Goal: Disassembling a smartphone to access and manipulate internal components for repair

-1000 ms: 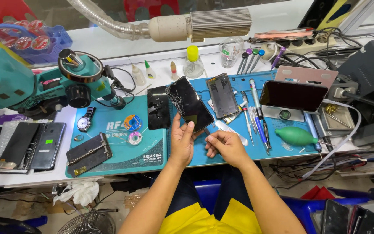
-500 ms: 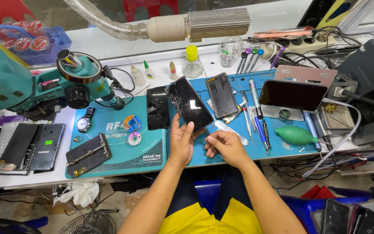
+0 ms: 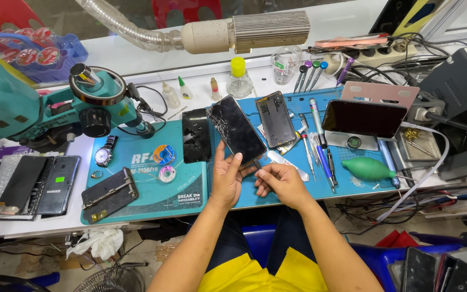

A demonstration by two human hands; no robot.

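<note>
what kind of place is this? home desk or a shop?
Most likely a phone repair bench in a shop. The left hand holds a black phone with a cracked screen over a blue rubber work mat, with a teal stereo microscope and a row of slim precision screwdrivers alongside.

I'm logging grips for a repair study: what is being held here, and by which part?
The left hand holds a cracked black phone by its lower end; the right hand pinches at its bottom edge.
</note>
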